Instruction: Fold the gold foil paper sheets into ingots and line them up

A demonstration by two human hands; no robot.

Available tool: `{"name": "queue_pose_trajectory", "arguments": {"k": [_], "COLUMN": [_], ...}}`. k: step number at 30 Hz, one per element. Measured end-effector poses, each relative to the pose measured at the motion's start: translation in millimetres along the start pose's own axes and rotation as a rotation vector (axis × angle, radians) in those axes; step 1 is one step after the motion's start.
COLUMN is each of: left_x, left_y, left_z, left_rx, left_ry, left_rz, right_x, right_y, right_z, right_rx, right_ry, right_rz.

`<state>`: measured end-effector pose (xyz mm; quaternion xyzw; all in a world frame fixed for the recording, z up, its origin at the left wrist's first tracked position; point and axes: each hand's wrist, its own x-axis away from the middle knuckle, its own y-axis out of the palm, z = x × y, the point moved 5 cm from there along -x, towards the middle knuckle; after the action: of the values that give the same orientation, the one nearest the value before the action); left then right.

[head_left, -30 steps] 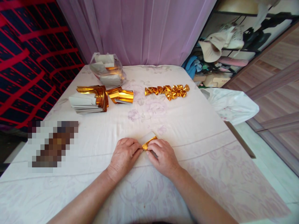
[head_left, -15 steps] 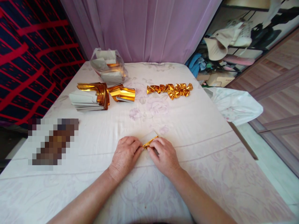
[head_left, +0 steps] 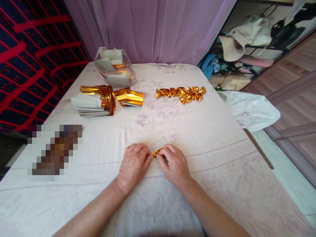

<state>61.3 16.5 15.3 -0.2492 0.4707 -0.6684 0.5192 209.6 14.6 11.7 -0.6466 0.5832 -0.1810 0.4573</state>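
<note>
Between my hands lies a sheet of gold foil paper (head_left: 158, 144), its pale back facing up and its near edge folded over to show a gold strip. My left hand (head_left: 135, 161) pinches the left end of that fold with thumb and fingers. At the right end, my right hand (head_left: 174, 162) is closed on the same fold, fingertips pressed against it. Both hands rest low over the tablecloth, and part of the paper is hidden beneath the fingers.
Fanned gold foil papers (head_left: 95, 102) and a smaller bundle of foil paper (head_left: 130, 97) lie at the back left. Behind them stands a clear plastic bag (head_left: 115, 67) of more paper. Several folded gold pieces (head_left: 185, 93) sit back right. A blurred patch (head_left: 56, 151) covers something at left.
The gold strip under my fingers looks slightly more creased. Both hands keep their hold on the paper, and the view has shifted a little.
</note>
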Motion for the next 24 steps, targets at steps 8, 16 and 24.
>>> {"name": "queue_pose_trajectory", "arguments": {"k": [8, 16, 24], "left_x": [-2.4, -2.5, -3.7], "left_y": [0.5, -0.2, 0.3], "left_z": [2.4, 2.8, 3.4], "left_rx": [-0.052, -0.057, -0.068], "left_ry": [-0.036, -0.046, -0.048], "left_rz": [-0.017, -0.008, 0.001], "right_x": [-0.3, 0.4, 0.4], "right_y": [0.8, 0.9, 2.4], "right_z": [0.8, 0.7, 0.9], "right_rx": [0.025, 0.012, 0.029], "right_ry": [0.014, 0.024, 0.036], "right_rz": [0.027, 0.019, 0.017]}}
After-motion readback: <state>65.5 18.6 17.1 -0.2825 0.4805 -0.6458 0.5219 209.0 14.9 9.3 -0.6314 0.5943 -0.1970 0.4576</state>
